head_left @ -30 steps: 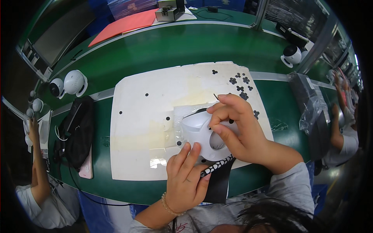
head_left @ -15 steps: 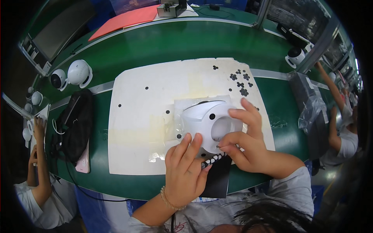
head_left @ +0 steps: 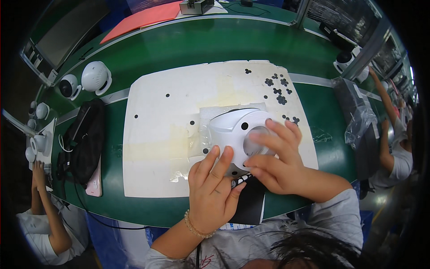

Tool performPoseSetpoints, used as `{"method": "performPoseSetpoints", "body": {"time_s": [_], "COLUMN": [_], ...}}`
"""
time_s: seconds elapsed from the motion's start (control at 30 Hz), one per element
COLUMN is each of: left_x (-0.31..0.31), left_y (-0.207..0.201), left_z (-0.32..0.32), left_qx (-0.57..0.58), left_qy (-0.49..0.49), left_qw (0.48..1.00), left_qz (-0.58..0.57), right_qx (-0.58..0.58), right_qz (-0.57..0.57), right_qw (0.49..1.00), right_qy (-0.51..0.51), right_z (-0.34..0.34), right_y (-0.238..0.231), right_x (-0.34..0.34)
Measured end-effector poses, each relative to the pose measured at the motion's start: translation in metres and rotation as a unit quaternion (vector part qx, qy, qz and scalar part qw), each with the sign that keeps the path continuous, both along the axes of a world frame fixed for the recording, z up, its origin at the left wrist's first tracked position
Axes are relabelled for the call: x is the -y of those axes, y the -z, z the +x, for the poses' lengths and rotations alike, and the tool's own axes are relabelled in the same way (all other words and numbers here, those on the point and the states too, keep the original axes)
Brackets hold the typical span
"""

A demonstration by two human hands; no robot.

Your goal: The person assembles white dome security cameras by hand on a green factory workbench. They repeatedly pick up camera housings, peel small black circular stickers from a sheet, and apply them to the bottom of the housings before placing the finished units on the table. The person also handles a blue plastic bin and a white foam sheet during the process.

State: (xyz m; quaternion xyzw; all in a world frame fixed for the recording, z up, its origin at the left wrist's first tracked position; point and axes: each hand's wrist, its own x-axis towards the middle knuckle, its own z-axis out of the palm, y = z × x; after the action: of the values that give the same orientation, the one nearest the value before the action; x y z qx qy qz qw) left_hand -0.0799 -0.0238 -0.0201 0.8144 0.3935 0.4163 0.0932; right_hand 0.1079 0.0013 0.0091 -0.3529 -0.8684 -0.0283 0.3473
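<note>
A white plastic device housing (head_left: 228, 133) with a round ring-shaped opening lies on clear wrap over a pale board (head_left: 152, 148). One black round pad (head_left: 244, 126) sits on the ring. My left hand (head_left: 210, 197) rests its outstretched fingers on the housing's near side. Between its thumb and fingers it grips a black strip with white round spots (head_left: 240, 180). My right hand (head_left: 280, 166) has thumb and forefinger together at the ring's near edge, its other fingers raised over the opening. Whatever those fingertips hold is too small to make out.
Clusters of black round pads (head_left: 281, 99) lie on the board's far right. A black bag (head_left: 85, 139) and a pink phone (head_left: 94, 183) are at left. White devices (head_left: 96, 77) stand far left; a dark box (head_left: 354, 116) is at right. Other people's hands (head_left: 39, 172) work nearby.
My right thumb and forefinger have shifted slightly left along the ring's near edge, and the other fingers have curled over the opening. The left hand stays, still gripping the strip.
</note>
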Motion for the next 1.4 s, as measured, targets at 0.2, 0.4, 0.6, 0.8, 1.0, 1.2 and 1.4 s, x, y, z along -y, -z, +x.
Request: {"method": "performPoseSetpoints", "body": {"time_s": [0.2,0.4,0.6,0.8,1.0,1.2,1.4], "left_x": [-0.001,-0.001,-0.002,0.001,-0.003,-0.001,-0.001], "left_y": [-0.001,0.000,0.001,-0.006,0.001,-0.002,-0.001], "left_z": [0.004,0.004,0.003,0.005,0.007,0.008,0.010], "left_qx": [0.031,0.045,0.049,0.022,0.049,0.043,0.042], "left_qy": [-0.003,0.004,0.006,0.009,0.001,-0.007,-0.014], "left_qw": [0.999,0.999,0.999,0.998,0.999,0.999,0.999], "left_qz": [-0.007,-0.018,-0.015,-0.051,-0.018,-0.017,-0.023], "right_qx": [0.030,-0.053,-0.133,-0.137,-0.140,-0.098,-0.086], "right_qz": [0.087,0.055,-0.002,-0.122,-0.123,-0.048,-0.040], "right_qw": [0.993,0.997,0.991,0.983,0.982,0.994,0.995], "right_qy": [0.073,-0.023,-0.014,0.027,0.022,0.019,0.002], "right_z": [0.008,0.006,0.017,0.032,0.030,0.033,0.040], "right_y": [0.004,0.012,0.013,0.010,0.011,0.017,0.017], "right_x": [0.013,0.008,0.014,0.006,0.004,0.001,-0.002]}}
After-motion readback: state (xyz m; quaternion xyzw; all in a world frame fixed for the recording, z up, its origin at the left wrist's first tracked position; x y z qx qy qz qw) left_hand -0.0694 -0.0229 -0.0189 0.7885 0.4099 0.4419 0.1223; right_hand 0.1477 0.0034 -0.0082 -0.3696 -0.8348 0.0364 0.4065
